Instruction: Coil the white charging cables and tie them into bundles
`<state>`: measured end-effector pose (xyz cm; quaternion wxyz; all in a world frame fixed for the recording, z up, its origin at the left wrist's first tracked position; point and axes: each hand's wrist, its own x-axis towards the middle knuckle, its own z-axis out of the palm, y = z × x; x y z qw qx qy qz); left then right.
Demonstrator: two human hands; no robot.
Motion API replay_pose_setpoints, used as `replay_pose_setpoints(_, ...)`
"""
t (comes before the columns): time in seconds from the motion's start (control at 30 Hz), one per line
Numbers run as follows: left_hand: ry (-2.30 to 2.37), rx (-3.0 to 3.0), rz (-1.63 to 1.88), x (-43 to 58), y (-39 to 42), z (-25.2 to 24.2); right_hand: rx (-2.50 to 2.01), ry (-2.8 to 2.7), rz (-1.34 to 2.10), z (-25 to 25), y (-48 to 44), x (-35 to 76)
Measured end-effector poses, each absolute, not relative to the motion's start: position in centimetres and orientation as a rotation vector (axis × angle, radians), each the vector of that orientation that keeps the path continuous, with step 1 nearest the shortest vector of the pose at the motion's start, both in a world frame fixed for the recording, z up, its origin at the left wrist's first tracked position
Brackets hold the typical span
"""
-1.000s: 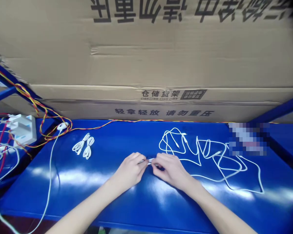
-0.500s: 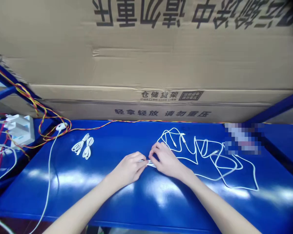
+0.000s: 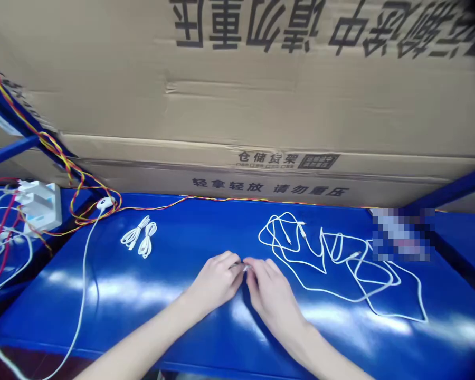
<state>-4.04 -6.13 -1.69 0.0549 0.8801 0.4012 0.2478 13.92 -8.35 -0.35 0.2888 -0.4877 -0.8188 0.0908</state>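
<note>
The left hand [image 3: 216, 282] and the right hand [image 3: 271, 290] sit close together near the front middle of the blue steel shelf [image 3: 206, 221], their fingertips almost meeting. Both are curled narrow around a small white cable end [image 3: 245, 268], pinched between them just above the shelf. The fingers hide most of it, and the view is poor here, so it seems to have a thin metal tip, though I cannot be sure.

At 2 o'clock from the hands lies a loose, tangled white cable [image 3: 323, 248] with slim jack plugs, just beyond the right hand's fingers and not touching them. At 10 o'clock, well apart from the hands, lie 2 small bundled white cables [image 3: 138, 237], side by side. Farther out at 10 o'clock, a white cable with an oval inline piece [image 3: 105, 203] runs down toward the front edge. At 9 o'clock, a white multi-socket block [image 3: 39, 206] sits among red and white wires. A twisted red-and-yellow wire [image 3: 154, 203] runs along the back of the shelf. A large cardboard carton [image 3: 237, 105] with printed Chinese characters stands behind it all. A pixelated patch [image 3: 399, 235] covers the shelf's back edge at 2 o'clock.
</note>
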Motion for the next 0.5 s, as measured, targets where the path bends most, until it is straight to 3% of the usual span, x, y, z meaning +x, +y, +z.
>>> replay_pose_setpoints(0.27,1.209,2.595,0.79,-4.1,-6.2,-1.7,-1.39,-1.837,0.686,-0.4,-8.6,16.0)
replay_pose_setpoints(0.5,1.144,2.657,0.967,-4.4,-5.7,-2.3,-1.282,-2.164,0.662,0.8,-6.2,17.8)
